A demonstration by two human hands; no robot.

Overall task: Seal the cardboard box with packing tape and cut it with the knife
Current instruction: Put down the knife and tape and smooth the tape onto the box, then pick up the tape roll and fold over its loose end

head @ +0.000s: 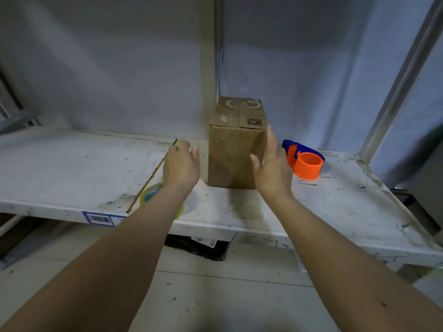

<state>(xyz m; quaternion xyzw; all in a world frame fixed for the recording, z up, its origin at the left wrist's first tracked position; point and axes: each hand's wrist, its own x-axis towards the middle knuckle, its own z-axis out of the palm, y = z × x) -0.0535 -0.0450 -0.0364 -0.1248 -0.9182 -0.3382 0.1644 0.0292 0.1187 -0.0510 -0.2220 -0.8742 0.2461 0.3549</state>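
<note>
A small brown cardboard box (236, 149) stands upright on the white table (72, 168), its top flaps closed with a strip of tape along the seam. My left hand (181, 165) hovers open just left of the box, apart from it. My right hand (270, 166) is open at the box's right front edge, fingers up, close to the side. An orange and blue tape dispenser (304, 159) lies right of the box, behind my right hand. A roll of clear tape (149, 194) lies under my left forearm, partly hidden. No knife is visible.
A beige post (208, 68) rises behind the box against a grey-blue sheet. A metal frame bar (402, 80) slants up at the right. A black bag (199, 246) lies on the floor under the table's front edge.
</note>
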